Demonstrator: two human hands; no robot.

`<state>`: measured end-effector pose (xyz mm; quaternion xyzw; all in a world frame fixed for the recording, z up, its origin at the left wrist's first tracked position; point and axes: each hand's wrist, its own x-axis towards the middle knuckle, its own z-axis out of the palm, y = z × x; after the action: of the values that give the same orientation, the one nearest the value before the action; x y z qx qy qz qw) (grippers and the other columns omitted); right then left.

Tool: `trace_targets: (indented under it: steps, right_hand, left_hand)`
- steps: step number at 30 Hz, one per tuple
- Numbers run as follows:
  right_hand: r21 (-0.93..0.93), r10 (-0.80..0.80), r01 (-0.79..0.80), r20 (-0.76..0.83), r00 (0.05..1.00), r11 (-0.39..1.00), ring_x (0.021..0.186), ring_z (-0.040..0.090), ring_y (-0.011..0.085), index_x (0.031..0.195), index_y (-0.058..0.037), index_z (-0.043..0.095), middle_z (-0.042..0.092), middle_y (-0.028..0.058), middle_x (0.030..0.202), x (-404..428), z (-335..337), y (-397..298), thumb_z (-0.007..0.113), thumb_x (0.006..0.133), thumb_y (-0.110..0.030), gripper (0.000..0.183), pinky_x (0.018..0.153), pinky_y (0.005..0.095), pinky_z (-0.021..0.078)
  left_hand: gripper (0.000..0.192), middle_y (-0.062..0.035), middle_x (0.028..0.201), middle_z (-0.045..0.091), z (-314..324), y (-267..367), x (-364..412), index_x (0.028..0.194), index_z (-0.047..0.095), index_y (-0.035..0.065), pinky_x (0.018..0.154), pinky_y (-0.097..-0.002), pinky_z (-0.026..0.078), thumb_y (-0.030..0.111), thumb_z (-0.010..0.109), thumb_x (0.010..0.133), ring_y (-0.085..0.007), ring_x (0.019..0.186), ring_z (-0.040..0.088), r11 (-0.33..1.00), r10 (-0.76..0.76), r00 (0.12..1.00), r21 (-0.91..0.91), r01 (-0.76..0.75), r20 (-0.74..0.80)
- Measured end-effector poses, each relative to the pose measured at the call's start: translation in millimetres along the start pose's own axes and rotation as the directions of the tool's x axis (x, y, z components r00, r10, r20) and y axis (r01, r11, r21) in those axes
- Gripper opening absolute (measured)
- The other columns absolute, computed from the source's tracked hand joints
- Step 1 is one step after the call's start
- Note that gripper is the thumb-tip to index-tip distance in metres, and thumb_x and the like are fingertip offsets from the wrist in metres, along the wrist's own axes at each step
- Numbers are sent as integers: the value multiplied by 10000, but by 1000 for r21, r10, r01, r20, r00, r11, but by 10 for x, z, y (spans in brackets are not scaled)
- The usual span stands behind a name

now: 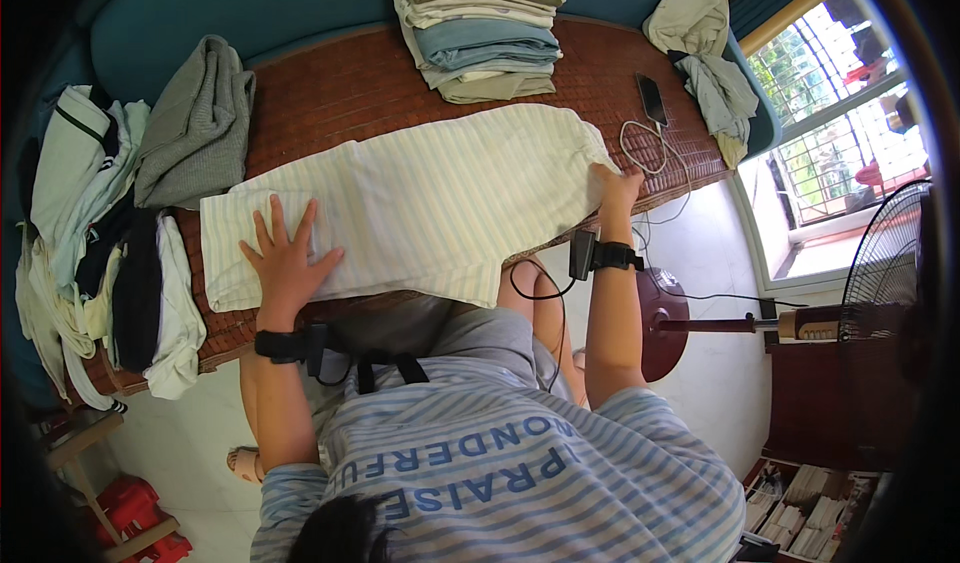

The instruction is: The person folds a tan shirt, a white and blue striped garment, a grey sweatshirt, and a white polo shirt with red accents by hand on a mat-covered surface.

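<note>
A pale striped garment (450,195) lies lengthwise across the brown woven mat (322,124) on the sofa seat, its left end folded over. My left hand (289,251) rests flat on that folded end with its fingers spread. At the opposite end, my right hand (619,184) grips the gathered edge of the garment; the fingertips are partly hidden by the cloth. Both wrists wear black straps with small devices.
A tall stack of folded clothes (487,45) stands behind the garment. Left are a grey knitted garment (199,127) and a loose clothes pile (97,225). A phone (651,100) with a cable, crumpled clothes (716,86) and a standing fan (885,263) are at right.
</note>
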<state>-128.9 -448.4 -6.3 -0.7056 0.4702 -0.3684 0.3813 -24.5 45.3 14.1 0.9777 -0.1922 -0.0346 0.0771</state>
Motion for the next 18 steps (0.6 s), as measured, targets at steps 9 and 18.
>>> trace_targets:
  steps: [9, 18]
  right_hand:
    - [518, 344, -557, 452, 823, 649, 909, 643, 285, 1104, 32, 579, 640, 159, 1040, -22, -78, -129, 702, 780, -92, 368, 768, 390, 551]
    - [167, -369, 329, 383, 847, 929, 960, 645, 214, 1165, -21, 608, 635, 137, 1162, -636, 140, -905, 686, 840, -214, 386, 848, 297, 490]
  left_hand:
    - [914, -129, 1581, -26, -155, -6, -32, 1471, 264, 378, 1020, -731, 36, 602, 700, 699, -435, 1427, -14, 999, 14, 993, -45, -9, 113]
    - [934, -168, 1573, -4, -146, -1, -43, 1468, 281, 363, 1013, -737, 5, 600, 711, 675, -455, 1421, -28, 998, -1, 996, -59, 6, 89]
